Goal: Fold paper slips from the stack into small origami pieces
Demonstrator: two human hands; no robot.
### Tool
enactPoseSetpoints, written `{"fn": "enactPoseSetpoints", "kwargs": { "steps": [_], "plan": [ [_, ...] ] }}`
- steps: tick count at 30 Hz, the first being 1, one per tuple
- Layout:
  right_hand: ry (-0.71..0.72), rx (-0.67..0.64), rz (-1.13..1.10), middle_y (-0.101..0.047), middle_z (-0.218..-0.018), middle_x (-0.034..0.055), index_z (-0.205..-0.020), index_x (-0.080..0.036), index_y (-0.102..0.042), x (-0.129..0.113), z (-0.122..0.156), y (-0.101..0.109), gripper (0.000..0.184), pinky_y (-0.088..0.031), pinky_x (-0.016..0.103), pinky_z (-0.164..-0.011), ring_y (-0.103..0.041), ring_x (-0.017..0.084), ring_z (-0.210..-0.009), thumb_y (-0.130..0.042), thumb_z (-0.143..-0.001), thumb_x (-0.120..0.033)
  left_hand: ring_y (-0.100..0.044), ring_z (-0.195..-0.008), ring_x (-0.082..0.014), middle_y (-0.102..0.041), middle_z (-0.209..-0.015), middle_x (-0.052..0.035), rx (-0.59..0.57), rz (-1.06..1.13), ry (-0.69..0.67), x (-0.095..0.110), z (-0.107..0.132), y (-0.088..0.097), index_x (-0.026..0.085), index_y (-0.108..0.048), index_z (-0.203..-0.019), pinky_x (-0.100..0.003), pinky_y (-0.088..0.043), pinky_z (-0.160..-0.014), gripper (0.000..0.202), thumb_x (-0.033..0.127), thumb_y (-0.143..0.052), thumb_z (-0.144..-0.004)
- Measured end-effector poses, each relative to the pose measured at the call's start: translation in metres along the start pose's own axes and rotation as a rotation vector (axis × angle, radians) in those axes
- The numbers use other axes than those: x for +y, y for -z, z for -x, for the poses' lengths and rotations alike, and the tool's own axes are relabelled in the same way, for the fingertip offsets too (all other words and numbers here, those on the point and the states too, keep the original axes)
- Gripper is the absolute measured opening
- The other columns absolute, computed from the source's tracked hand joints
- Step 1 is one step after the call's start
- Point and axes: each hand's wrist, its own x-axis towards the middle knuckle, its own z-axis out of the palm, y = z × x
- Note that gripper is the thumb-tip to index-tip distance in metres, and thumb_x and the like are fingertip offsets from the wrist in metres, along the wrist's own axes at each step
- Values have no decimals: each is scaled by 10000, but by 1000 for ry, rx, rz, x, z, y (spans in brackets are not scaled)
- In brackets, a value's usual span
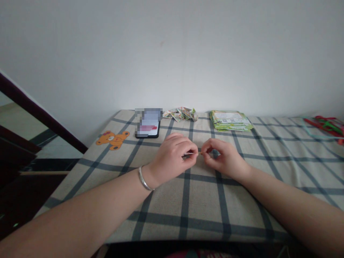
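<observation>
Over the middle of the checked tablecloth, my two hands almost meet at the fingertips. My left hand, with a silver bangle at the wrist, is closed in a pinch on a thin, light-coloured item mostly hidden by the fingers. Thumb and index finger of my right hand are pinched together at the other end, where a tiny bit of something shows in the gap. It is too small to name. Behind the hands lie a crumpled heap of printed wrappers and a stack of green printed packets.
A phone with a lit, partly blurred screen lies at the back left. Near it is an orange bear picture. Red and green items sit at the far right. A white wall rises behind the table; a dark railing slopes on the left.
</observation>
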Motion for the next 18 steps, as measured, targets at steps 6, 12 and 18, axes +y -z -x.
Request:
{"fn": "enactPoseSetpoints", "kwargs": {
  "steps": [6, 12, 18],
  "plan": [
    [-2, 3, -17, -613, -754, -5, -807, -203, -557, -1, 0, 1, 157, -455, 239, -624, -567, 121, -679, -544, -734, -65, -558, -752, -149, -633, -731, 10, 9, 39, 26, -2, 0, 0, 183, -589, -764, -340, -447, -853, 80, 124, -589, -819],
    [-15, 55, -48, -606, -764, 3, -837, -209, -538, -2, 0, 1, 111, -470, 250, -637, -573, 130, -697, -531, -811, -101, -585, -790, -148, -661, -777, 1, 20, 83, 37, -2, -1, 2, 184, -617, -814, -326, -451, -838, 61, 181, -595, -871],
    [-44, 64, -117, -613, -858, 30, -885, -214, -493, 0, 1, -1, 60, -499, 266, -657, -600, 138, -748, -499, -888, -155, -601, -794, -149, -667, -800, -12, 20, 119, 90, -2, -2, 4, 180, -638, -846, -311, -479, -782, 66, 161, -582, -874]
  ]
}}
